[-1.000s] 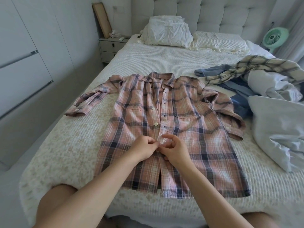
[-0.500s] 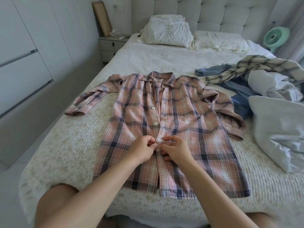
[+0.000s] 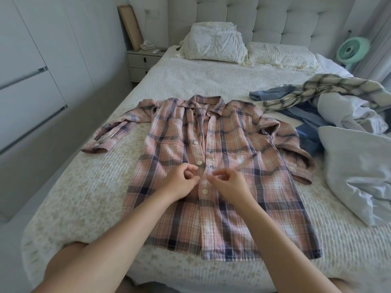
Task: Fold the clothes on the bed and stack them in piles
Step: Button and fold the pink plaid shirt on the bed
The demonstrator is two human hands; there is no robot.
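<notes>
1. The fingers point(image 3: 191, 169) of our left hand point(image 3: 179, 182) are curled, thumb and forefinger tips close together at the edge of the placket; whether they pinch cloth we cannot tell.
2. Our right hand point(image 3: 229, 183) mirrors it, fingers bent, the forefinger tip near the thumb just above the placket; a grip on the fabric is not clear here either.
3. The shirt point(image 3: 228, 157), pink plaid, lies flat and face up across the near half of the bed point(image 3: 88, 187), collar toward the headboard, hem at the near edge.
4. A white button point(image 3: 204, 191) sits between our two hands; two more run up the placket above them.
5. One sleeve stretches out to the left, the other is bunched at the right.
6. A heap of clothes point(image 3: 330, 102) lies to the right of the shirt, a cream plaid piece on top of blue ones.
7. Pillows point(image 3: 213, 44) rest against the headboard, a nightstand point(image 3: 141, 62) stands to the left of the bed and a green fan point(image 3: 352, 49) to the right.
</notes>
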